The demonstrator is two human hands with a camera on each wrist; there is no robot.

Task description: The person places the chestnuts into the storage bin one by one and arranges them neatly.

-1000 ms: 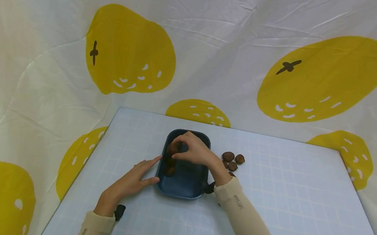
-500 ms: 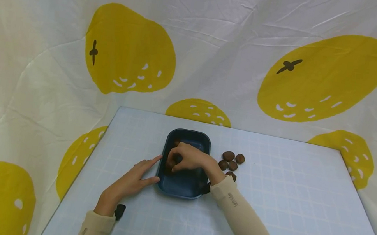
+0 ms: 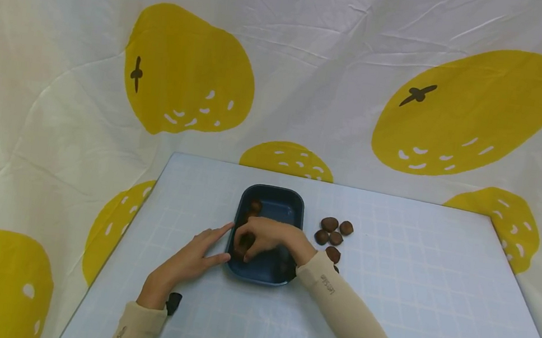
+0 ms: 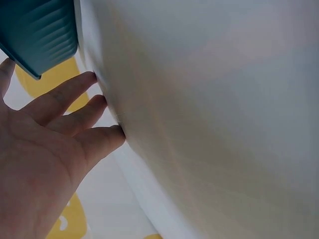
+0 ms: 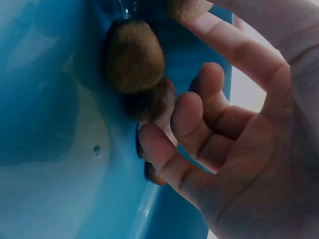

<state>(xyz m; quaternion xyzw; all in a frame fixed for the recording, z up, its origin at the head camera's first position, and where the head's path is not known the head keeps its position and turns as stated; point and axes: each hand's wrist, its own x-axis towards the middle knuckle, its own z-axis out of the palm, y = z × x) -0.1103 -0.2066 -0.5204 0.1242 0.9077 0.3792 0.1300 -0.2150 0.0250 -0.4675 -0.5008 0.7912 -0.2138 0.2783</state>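
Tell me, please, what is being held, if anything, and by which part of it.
The right grip pinches a chestnut between thumb and index finger; exactly where on it is cropped. The left grip holds nothing.

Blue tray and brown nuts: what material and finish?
Blue tray: probably moulded plastic, smooth and semi-gloss; bright highlights inside and ribs on the outer wall suggest it, though coated metal can't be ruled out.

Brown nuts: likely natural, woody shell, perhaps chestnut; uneven rounded shapes and mottled brown, fairly matte up close. Imitations can't be excluded.
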